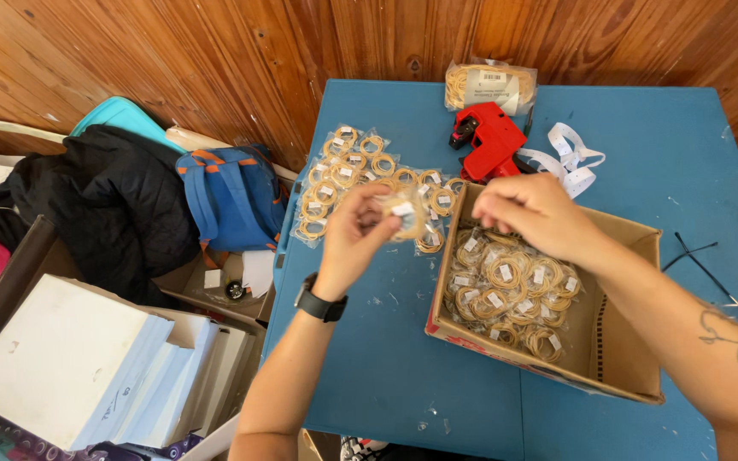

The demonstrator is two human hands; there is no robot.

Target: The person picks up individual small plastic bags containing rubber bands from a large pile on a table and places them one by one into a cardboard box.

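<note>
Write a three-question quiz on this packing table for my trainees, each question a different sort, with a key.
1. True or false: the left hand holds a small clear packet of rubber bands.
2. Which object lies nearest the red label gun? A) white label strip B) blue backpack C) black jacket
3. What does the cardboard box under the right hand contain?

Key: 1 true; 2 A; 3 packets of rubber bands.
</note>
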